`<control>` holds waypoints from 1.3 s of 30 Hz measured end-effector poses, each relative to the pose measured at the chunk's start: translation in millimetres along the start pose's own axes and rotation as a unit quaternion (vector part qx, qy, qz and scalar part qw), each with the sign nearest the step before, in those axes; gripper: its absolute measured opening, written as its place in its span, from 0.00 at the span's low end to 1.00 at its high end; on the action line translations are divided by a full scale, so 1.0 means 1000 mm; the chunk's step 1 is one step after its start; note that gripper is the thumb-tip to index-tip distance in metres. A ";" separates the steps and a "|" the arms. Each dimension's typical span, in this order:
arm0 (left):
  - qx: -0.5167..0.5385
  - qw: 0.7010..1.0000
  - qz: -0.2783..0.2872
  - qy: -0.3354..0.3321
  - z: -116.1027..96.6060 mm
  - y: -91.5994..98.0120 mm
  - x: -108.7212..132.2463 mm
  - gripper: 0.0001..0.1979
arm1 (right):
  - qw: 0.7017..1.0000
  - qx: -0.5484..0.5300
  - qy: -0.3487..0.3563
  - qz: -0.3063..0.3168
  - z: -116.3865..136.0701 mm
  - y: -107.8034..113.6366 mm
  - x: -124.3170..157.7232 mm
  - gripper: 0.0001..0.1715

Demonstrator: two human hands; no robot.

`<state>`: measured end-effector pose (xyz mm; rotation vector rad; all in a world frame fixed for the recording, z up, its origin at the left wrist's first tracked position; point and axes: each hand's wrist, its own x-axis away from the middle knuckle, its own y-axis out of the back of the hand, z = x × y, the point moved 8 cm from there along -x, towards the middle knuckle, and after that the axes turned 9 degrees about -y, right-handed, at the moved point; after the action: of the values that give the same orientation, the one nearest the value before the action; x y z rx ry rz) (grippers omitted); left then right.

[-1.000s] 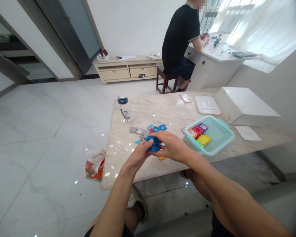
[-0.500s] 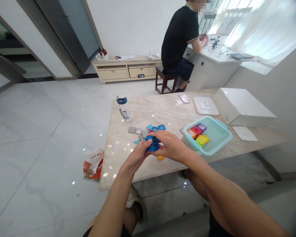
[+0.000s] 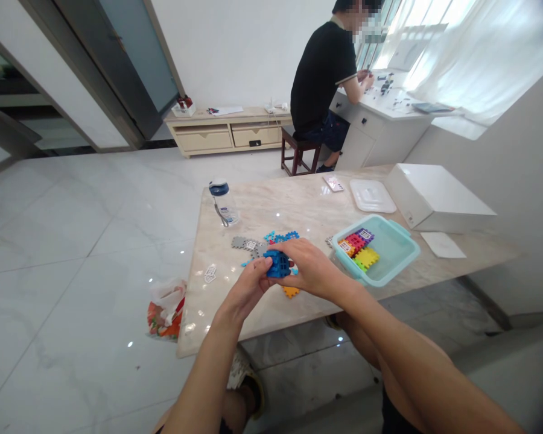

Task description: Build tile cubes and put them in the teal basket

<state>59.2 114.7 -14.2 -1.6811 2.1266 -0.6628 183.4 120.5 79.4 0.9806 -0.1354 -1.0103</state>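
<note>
Blue block cube — clasped between both hands — above table.

Blue cube of interlocking waffle tiles, seemingly part-built, held above the marble table edge

Both my forearms reach forward and converge, bare to the elbow. My left hand comes in from below left, fingers curled up and thumb on top, closed in a pinch. My right hand comes in from the right, palm down, fingers bent leftward and closed to meet the left fingertips; wrists roughly level.
</note>
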 end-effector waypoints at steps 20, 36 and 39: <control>0.006 1.000 -0.015 0.018 0.007 0.007 0.000 0.25 | 0.999 0.018 -0.005 0.035 0.000 -0.008 0.000 0.35; -0.002 0.999 -0.003 0.032 0.003 0.006 0.003 0.26 | 1.000 -0.003 0.022 0.008 0.005 -0.011 0.000 0.33; 0.002 0.999 -0.002 0.035 0.005 0.008 0.004 0.26 | 1.000 -0.010 0.011 0.005 0.002 -0.011 0.001 0.33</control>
<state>54.7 111.9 -22.3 -1.6836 2.1675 -0.7370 175.9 116.7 72.1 0.9717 -0.1104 -0.9901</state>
